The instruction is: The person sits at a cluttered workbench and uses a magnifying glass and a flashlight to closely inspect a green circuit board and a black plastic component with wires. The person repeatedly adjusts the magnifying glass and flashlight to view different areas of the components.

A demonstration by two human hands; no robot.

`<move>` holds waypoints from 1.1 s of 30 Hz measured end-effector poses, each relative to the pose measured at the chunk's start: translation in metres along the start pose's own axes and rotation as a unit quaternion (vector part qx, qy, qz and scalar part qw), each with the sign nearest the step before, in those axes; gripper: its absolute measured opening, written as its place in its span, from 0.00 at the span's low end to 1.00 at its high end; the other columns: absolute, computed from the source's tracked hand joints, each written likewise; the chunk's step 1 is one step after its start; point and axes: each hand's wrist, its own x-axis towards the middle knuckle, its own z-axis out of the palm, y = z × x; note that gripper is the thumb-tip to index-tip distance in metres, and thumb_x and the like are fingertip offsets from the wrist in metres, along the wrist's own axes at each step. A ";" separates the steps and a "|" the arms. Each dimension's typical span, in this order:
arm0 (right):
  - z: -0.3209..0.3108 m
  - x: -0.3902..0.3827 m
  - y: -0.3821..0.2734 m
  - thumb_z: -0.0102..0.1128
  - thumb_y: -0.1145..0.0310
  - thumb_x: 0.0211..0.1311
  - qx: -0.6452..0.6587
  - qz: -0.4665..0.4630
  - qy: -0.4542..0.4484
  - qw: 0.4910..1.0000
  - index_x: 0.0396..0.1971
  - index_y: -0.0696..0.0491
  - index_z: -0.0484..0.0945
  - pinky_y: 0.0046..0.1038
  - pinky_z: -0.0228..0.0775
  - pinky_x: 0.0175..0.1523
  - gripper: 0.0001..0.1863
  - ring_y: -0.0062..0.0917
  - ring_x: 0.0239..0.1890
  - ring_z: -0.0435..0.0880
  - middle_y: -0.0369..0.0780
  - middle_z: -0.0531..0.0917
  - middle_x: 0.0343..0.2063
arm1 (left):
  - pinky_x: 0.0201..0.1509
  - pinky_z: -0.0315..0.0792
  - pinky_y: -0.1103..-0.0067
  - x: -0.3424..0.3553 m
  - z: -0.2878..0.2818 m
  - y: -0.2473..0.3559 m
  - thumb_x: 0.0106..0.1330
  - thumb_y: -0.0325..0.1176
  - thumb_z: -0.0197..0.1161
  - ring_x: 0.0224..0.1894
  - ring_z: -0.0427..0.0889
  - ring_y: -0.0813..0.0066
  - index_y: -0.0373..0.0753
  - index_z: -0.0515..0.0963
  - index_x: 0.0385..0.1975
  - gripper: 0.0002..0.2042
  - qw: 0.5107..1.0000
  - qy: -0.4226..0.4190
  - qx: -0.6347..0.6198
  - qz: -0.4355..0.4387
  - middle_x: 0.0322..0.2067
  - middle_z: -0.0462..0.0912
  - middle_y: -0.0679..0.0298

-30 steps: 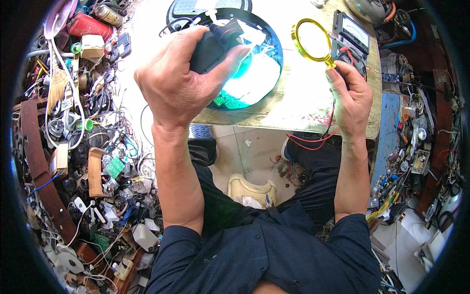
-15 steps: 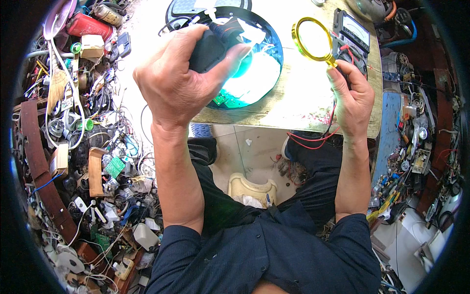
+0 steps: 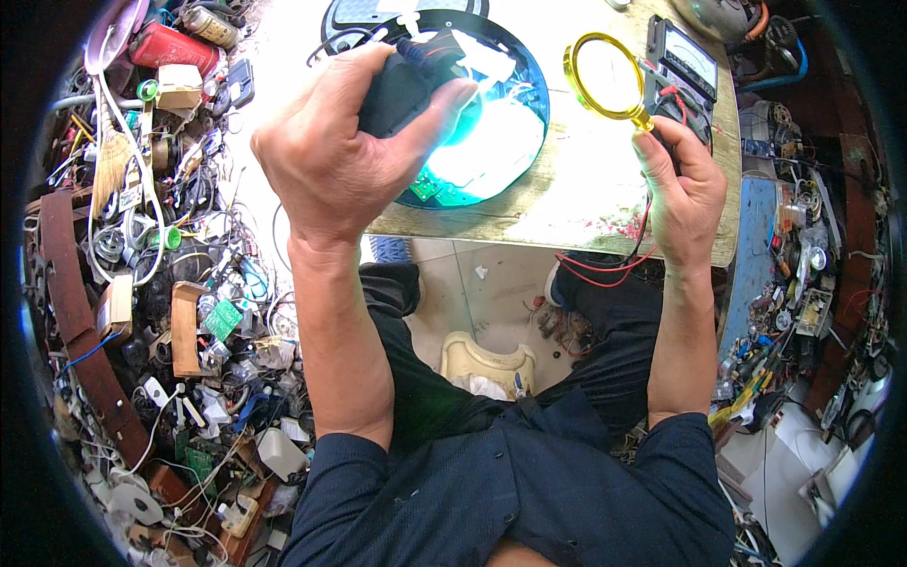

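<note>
My left hand (image 3: 331,142) is wrapped round a black box-like device (image 3: 406,94) with a dark cable at its top; what its underside looks like is hidden. Bright bluish light falls below it onto a round black pan-shaped housing (image 3: 540,113) on the table. Inside that housing are a green circuit board (image 3: 430,189) and pale, glaring material. At the right, my right hand (image 3: 682,184) pinches the short handle of a gold-rimmed magnifying glass (image 3: 607,77), which is held up above the table.
An analog multimeter (image 3: 685,61) with red and black leads (image 3: 605,269) lies at the table's right edge. Heaps of electronic scrap (image 3: 189,331) fill the left side, more parts (image 3: 784,283) the right. A cream plastic stool (image 3: 487,354) shows between my legs.
My left hand and the black device have shifted very slightly left. My right hand and the magnifying glass have barely moved.
</note>
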 end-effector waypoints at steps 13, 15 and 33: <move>-0.001 0.000 0.001 0.71 0.73 0.69 -0.004 0.011 -0.003 1.000 0.47 0.63 0.85 0.16 0.72 0.43 0.11 0.12 0.37 0.80 0.34 0.87 0.36 | 0.30 0.81 0.76 0.000 0.000 0.000 0.50 0.48 0.86 0.25 0.87 0.66 0.37 0.86 0.35 0.22 1.000 -0.008 0.001 0.007 0.27 0.88 0.59; -0.001 0.000 0.000 0.71 0.73 0.69 -0.002 0.008 -0.005 1.000 0.47 0.63 0.85 0.16 0.72 0.43 0.11 0.13 0.37 0.80 0.34 0.87 0.36 | 0.30 0.81 0.76 0.001 -0.001 0.001 0.50 0.48 0.86 0.25 0.88 0.66 0.37 0.86 0.35 0.22 1.000 -0.008 0.001 0.005 0.27 0.88 0.59; -0.002 0.000 0.001 0.71 0.73 0.68 -0.021 -0.010 -0.011 1.000 0.45 0.63 0.85 0.17 0.73 0.43 0.11 0.14 0.37 0.81 0.35 0.87 0.36 | 0.28 0.80 0.77 0.001 0.001 0.001 0.51 0.48 0.85 0.24 0.87 0.68 0.38 0.86 0.34 0.22 1.000 -0.003 0.000 0.013 0.26 0.87 0.61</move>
